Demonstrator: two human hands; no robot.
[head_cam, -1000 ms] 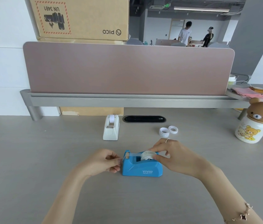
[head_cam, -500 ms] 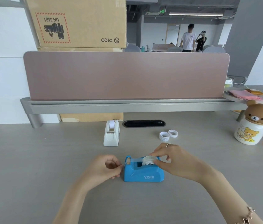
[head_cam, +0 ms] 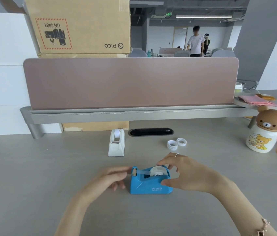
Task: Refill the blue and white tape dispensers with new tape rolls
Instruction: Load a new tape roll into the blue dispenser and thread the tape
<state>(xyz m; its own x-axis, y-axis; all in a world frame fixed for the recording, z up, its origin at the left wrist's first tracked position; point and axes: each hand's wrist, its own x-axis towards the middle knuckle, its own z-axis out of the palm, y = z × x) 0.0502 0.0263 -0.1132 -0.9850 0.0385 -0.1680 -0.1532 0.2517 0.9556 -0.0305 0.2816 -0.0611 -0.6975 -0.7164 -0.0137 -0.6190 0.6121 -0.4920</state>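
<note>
Both hands have loosened since a moment ago: the left hand [head_cam: 112,178] now rests half-open beside the cutter end of the blue dispenser [head_cam: 150,182], and the right hand [head_cam: 183,172] cups its roll end, fingers spread. Near centre on the desk [head_cam: 49,167], the dispenser lies left-right, cutter pointing left, tape roll [head_cam: 157,171] seated. Farther off, the white dispenser [head_cam: 116,143] points its cutter nearward.
</note>
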